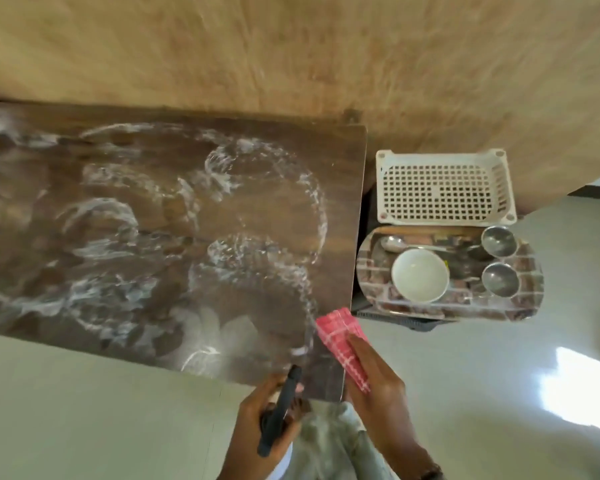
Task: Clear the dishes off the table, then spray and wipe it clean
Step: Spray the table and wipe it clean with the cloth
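Note:
The dark wooden table [174, 216] is covered in white foamy spray swirls. My left hand [260, 424] grips a spray bottle by its dark trigger head [281, 407] at the table's near right corner, nozzle pointing over the tabletop. My right hand [378, 393] holds a folded red-and-white checked cloth [343, 344] just off that corner. To the right of the table, a brick-patterned tray [520, 306] carries a white bowl [420, 275], two small steel bowls [498, 240] [500, 278] and a spoon [394, 243].
A white perforated plastic basket [444, 187] stands behind the tray, both resting on a dark low stand. A tan wall runs behind the table. Pale glossy floor lies in front of the table and to the right.

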Tool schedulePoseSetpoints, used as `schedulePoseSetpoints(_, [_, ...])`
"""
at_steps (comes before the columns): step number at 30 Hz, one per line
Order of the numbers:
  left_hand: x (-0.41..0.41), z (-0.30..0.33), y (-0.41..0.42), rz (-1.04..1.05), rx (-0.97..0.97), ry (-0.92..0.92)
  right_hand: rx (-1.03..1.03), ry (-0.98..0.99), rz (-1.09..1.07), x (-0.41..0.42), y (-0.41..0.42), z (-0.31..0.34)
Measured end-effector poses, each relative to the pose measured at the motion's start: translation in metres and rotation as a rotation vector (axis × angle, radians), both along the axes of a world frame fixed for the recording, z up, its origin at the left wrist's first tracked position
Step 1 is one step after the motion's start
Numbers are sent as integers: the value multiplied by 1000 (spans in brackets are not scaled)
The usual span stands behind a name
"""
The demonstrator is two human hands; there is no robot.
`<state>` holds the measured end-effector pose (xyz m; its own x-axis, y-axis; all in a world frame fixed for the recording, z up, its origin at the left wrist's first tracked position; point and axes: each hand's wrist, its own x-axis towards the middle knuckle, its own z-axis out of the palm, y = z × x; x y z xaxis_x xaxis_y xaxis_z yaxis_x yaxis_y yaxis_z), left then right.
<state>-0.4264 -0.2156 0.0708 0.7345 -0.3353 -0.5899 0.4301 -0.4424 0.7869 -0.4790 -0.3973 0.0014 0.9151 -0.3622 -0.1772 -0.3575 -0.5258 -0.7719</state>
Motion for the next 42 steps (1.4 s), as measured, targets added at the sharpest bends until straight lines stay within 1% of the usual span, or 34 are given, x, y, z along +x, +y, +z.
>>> schedulePoseSetpoints(1, [-10, -7, 11, 36, -28, -28, -138, -41, 98, -10, 12, -15])
schedulePoseSetpoints(2, [-16, -8, 20, -34, -20, 1, -230, -61, 185, -17, 24, -28])
schedulePoseSetpoints(3, [-22, -11, 27, -82, 35, -15, -272, -65, 260, -22, 33, -39])
schedulePoseSetpoints(6, [-40, -18, 34, -18, 15, 4, -336, 14, 417, -38, 48, -67])
schedulePoseSetpoints(7, [-44, -18, 33, -17, 1, 15, -382, 31, 439, -45, 52, -71])
schedulePoseSetpoints(9, [-48, -22, 37, 21, -47, 24, -415, 84, 399, -48, 57, -71])
schedulePoseSetpoints(11, [-51, -36, 44, 10, -31, -40, -436, 157, 321, -42, 56, -68])
schedulePoseSetpoints(12, [-53, -43, 47, -26, -18, -85, -456, 195, 315, -37, 57, -67])
schedulePoseSetpoints(15, [-58, -60, 56, -70, 7, -126, -515, 276, 435, -24, 56, -76])
schedulePoseSetpoints(17, [-60, -71, 59, -77, 15, -114, -515, 278, 469, -19, 54, -78])
schedulePoseSetpoints(21, [-62, -88, 65, -75, 54, -106, -462, 200, 354, -26, 53, -78])
schedulePoseSetpoints(24, [-65, -97, 63, -82, 66, -123, -377, 166, 203, -46, 53, -79])
schedulePoseSetpoints(27, [-65, -104, 57, -127, 100, -149, -324, 157, 34, -72, 51, -77])
schedulePoseSetpoints(31, [-55, -113, 42, -183, 188, -191, -253, 128, -111, -85, 47, -71])
schedulePoseSetpoints(36, [-50, -118, 29, -251, 257, -160, -187, 79, -324, -87, 43, -62])
schedulePoseSetpoints(38, [-50, -118, 26, -251, 291, -152, -173, 80, -359, -88, 40, -62])
schedulePoseSetpoints(42, [-52, -123, 29, -244, 316, -154, -179, 74, -307, -89, 36, -63])
